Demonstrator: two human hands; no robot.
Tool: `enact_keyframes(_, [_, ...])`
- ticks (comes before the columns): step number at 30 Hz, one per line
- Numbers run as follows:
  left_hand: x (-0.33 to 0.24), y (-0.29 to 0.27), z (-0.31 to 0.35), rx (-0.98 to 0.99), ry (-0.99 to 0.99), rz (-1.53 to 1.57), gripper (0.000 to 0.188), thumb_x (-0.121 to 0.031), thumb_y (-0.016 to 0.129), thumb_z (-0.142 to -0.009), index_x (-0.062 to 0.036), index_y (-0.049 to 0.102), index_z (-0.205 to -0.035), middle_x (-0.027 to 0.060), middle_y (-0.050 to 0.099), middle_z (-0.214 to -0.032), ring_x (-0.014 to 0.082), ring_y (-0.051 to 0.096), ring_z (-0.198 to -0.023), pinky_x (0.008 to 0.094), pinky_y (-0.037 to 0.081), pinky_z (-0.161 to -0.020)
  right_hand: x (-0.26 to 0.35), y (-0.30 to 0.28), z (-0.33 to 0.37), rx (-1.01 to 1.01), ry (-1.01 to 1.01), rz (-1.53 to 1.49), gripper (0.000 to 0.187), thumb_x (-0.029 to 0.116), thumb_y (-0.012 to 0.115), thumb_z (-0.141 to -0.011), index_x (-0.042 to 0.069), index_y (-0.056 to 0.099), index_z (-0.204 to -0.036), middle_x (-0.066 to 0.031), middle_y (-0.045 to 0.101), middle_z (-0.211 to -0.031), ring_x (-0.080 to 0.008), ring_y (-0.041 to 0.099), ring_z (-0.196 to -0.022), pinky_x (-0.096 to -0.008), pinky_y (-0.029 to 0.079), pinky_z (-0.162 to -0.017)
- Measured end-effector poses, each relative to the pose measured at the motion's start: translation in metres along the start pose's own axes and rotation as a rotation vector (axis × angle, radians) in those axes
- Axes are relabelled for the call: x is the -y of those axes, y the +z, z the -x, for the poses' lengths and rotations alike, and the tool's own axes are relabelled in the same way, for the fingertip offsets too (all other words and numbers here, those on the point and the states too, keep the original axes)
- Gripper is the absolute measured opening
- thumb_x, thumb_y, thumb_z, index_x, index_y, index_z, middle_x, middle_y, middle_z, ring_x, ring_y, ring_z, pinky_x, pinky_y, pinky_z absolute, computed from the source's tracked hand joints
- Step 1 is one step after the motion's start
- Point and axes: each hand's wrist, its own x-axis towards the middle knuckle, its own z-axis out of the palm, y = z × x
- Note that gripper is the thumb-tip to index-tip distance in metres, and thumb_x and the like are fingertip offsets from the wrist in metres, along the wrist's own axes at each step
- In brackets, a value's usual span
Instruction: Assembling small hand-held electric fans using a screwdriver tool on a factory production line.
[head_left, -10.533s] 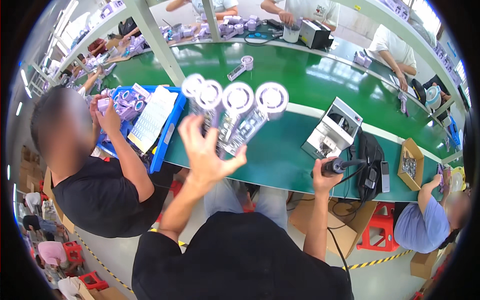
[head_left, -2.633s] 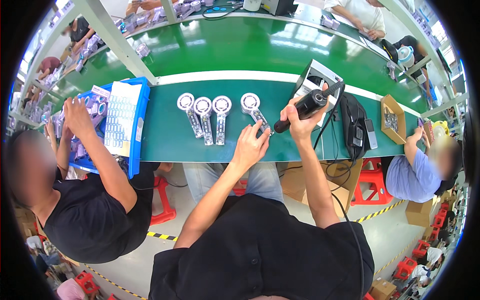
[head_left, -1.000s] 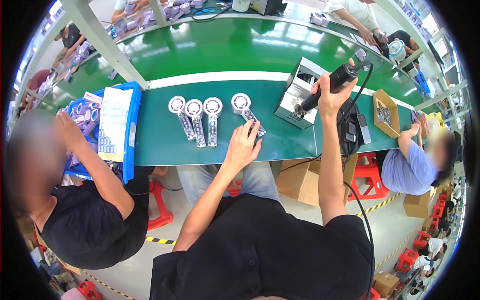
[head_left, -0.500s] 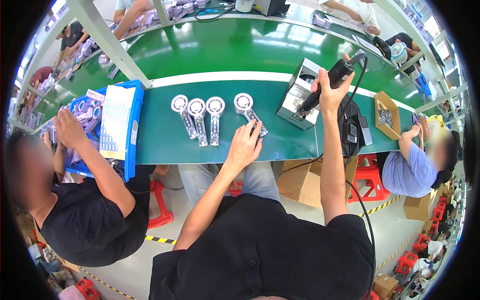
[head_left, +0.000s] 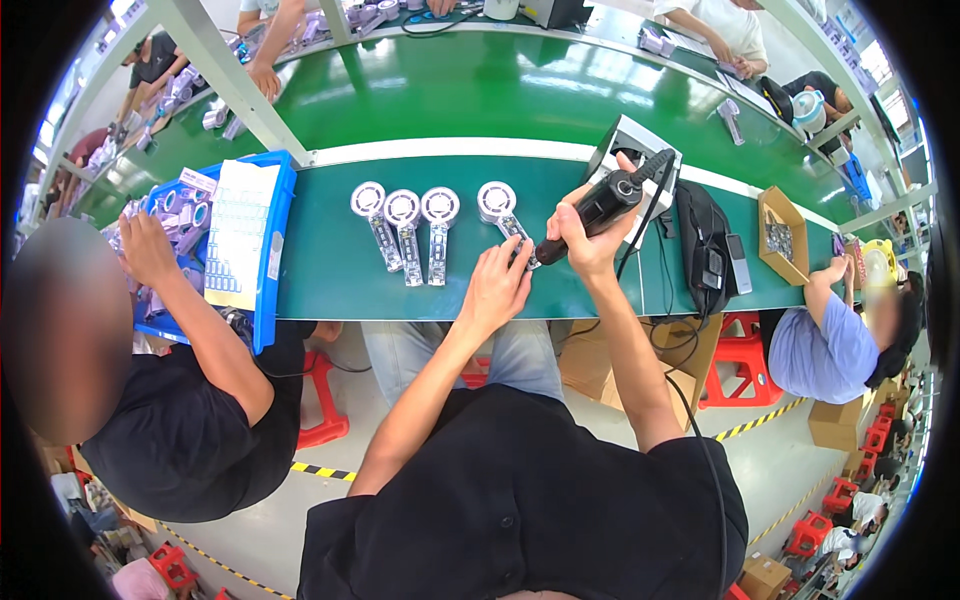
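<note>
My right hand (head_left: pixel 598 240) is wrapped round a black corded electric screwdriver (head_left: pixel 606 203), which slants down to the left. Its tip meets the lower end of an open handheld fan (head_left: pixel 497 200) with a round white head and a clear handle showing circuit parts. My left hand (head_left: pixel 492 288) holds that handle's end between its fingers, close to the screwdriver tip. To the left, three similar handheld fans (head_left: pixel 403 208) lie side by side on the green work mat (head_left: pixel 330 270), handles toward me.
A white box (head_left: pixel 648 132) with a dark opening stands behind my right hand. Beyond it lie a black bag (head_left: pixel 698 225) and a cardboard tray (head_left: pixel 790 262) of small metal parts. A blue bin (head_left: pixel 283 215) stands left, beside a co-worker's arm (head_left: pixel 215 335). A green conveyor belt (head_left: pixel 420 90) runs behind.
My right hand has brought the screwdriver down and left from over the white box to the fan's handle. My left hand stays on the handle. A purple part has appeared on the belt's right.
</note>
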Motion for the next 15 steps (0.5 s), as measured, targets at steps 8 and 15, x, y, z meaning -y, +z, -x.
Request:
enact_keyframes(8, [0.004, 0.001, 0.0, -0.035, 0.019, -0.036, 0.051, -0.007, 0.071, -0.081, -0.0009, 0.058, -0.129, 0.0191, 0.056, -0.127, 0.0309, 0.061, -0.093, 0.0434, 0.05, -0.087, 0.003, 0.003, 0.002, 0.009, 0.032, 0.039, 0.085, -0.006, 0.071, -0.081, 0.007, 0.021, -0.148, -0.0064, 0.06, -0.071, -0.0125, 0.059, -0.054, -0.0249, 0.049, -0.052])
enact_keyframes(15, [0.005, 0.001, -0.001, -0.034, 0.026, -0.034, 0.051, -0.006, 0.071, -0.08, 0.0, 0.058, -0.129, 0.0194, 0.056, -0.127, 0.0311, 0.062, -0.093, 0.0435, 0.05, -0.087, 0.035, -0.057, -0.077, -0.357, -0.721, 0.238, 0.074, 0.003, 0.062, -0.093, 0.015, 0.01, -0.144, -0.0126, 0.06, -0.074, -0.0188, 0.058, -0.052, -0.0353, 0.056, -0.055])
